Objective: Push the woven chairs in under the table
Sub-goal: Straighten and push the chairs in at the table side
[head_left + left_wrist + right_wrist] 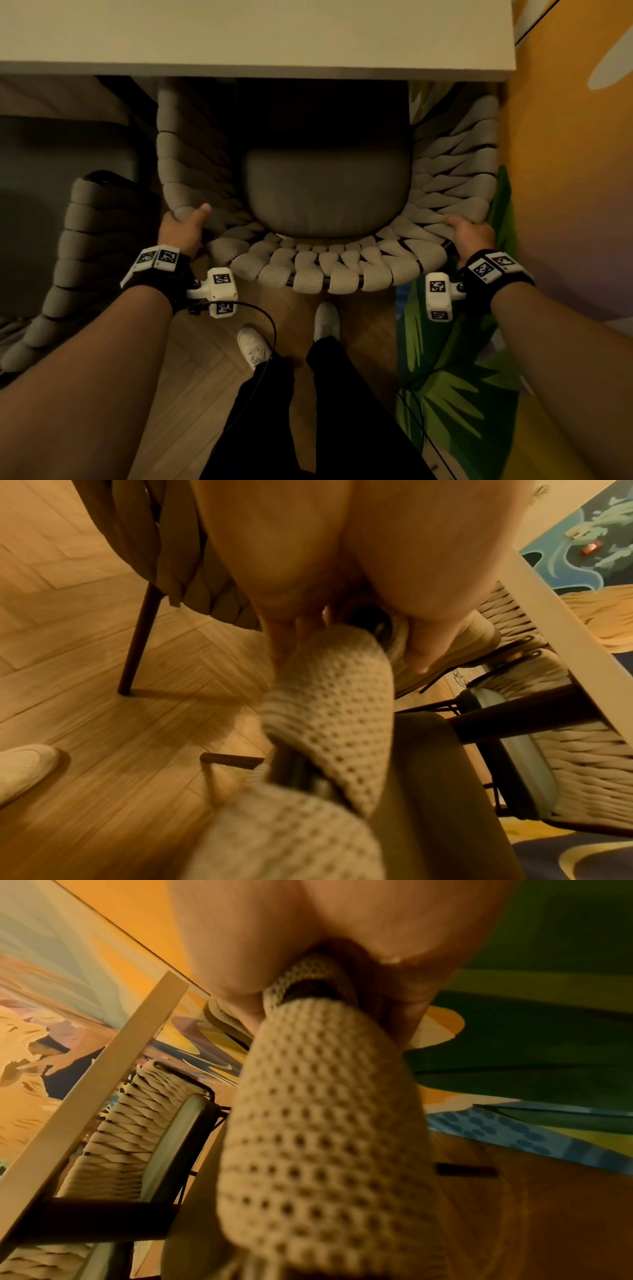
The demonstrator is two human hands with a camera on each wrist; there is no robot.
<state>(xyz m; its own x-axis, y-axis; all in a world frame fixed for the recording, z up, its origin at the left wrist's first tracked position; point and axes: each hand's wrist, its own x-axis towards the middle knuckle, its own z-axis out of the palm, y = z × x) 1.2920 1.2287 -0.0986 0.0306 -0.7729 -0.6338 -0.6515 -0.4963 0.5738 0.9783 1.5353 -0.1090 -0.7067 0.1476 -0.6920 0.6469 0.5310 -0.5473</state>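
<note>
A woven beige chair point(325, 270) with a grey seat cushion point(325, 195) stands in front of me, its front part beneath the pale table top point(257, 34). My left hand point(183, 226) grips the left bend of the curved back rim, thumb on top. My right hand point(471, 233) grips the right bend of that rim. In the left wrist view the fingers point(284, 631) curl round the woven rim point(329, 696). In the right wrist view my hand wraps the knitted rim point(325, 1123). A second woven chair point(89, 246) stands at my left, out from the table.
A painted wall point(565, 171) with orange and green shapes runs close along the chair's right side. My white shoes point(325, 320) stand on the herringbone wood floor point(191, 377) just behind the chair. Another woven chair point(565, 764) sits across, under the table. A cable point(260, 308) hangs from my left wrist.
</note>
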